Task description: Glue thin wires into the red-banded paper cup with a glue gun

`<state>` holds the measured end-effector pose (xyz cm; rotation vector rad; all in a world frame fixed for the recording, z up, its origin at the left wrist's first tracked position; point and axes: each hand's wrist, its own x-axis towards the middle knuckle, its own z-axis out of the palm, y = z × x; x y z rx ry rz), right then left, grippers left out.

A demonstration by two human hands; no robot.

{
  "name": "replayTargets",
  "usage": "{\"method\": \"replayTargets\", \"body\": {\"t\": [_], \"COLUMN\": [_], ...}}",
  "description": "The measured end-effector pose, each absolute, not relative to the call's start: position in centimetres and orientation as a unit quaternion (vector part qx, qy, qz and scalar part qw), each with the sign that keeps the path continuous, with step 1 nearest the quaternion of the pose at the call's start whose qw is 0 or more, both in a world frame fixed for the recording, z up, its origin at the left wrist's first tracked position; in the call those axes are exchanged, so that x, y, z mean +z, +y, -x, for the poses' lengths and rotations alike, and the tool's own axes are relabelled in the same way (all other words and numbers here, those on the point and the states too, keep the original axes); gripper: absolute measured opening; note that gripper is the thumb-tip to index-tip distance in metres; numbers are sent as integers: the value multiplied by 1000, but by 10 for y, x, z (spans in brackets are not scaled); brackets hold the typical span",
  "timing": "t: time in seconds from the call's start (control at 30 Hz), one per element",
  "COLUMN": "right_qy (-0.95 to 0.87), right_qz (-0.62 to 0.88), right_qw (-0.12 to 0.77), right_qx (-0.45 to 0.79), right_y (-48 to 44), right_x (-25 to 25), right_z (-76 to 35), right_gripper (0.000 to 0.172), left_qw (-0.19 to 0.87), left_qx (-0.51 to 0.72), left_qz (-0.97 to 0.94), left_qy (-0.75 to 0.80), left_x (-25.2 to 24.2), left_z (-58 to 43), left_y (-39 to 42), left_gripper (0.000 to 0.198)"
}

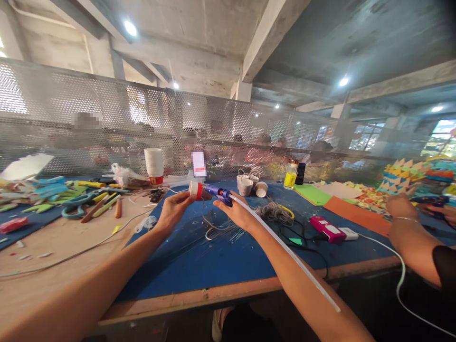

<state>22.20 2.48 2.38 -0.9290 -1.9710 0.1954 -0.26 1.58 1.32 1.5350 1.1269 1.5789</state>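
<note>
My left hand (175, 209) holds a small paper cup (195, 190) with a red band, tilted on its side above the blue mat (171, 270). My right hand (233, 210) is wrapped round a blue glue gun (219, 192), whose nozzle end is at the cup's red band. A long white glue stick (285, 247) sticks out of the gun's back and runs over my right forearm. Behind my hands, several small cups (245, 184) wrapped in string stand or lie on the mat, with a tangle of grey cord (272, 212) near them.
Scissors (76, 205), knives and gloves lie at the left, by a stack of cups (154, 164). A phone (198, 164) stands behind. At right are a yellow bottle (290, 175), a pink power strip (327, 229), coloured paper (356, 214) and another person's hands (402, 207).
</note>
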Motion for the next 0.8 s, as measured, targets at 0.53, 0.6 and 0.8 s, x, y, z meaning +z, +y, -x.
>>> {"method": "replayTargets", "body": {"t": [0.53, 0.6, 0.8], "right_qy": [-797, -800, -808], "right_qz": [383, 380, 371], "right_qw": [458, 457, 452], "right_qx": [88, 86, 72], "right_y": [24, 25, 27], "right_x": [22, 22, 21], "right_z": [-223, -223, -222], "right_gripper": [35, 36, 35], "left_qw": [317, 319, 326], "left_qx": [606, 606, 608], "left_qz": [-599, -601, -591], "left_qy": [417, 412, 418], "left_x": [16, 16, 17], "left_z": [0, -1, -1], "left_y": [13, 12, 12], "left_gripper": [38, 38, 40]}}
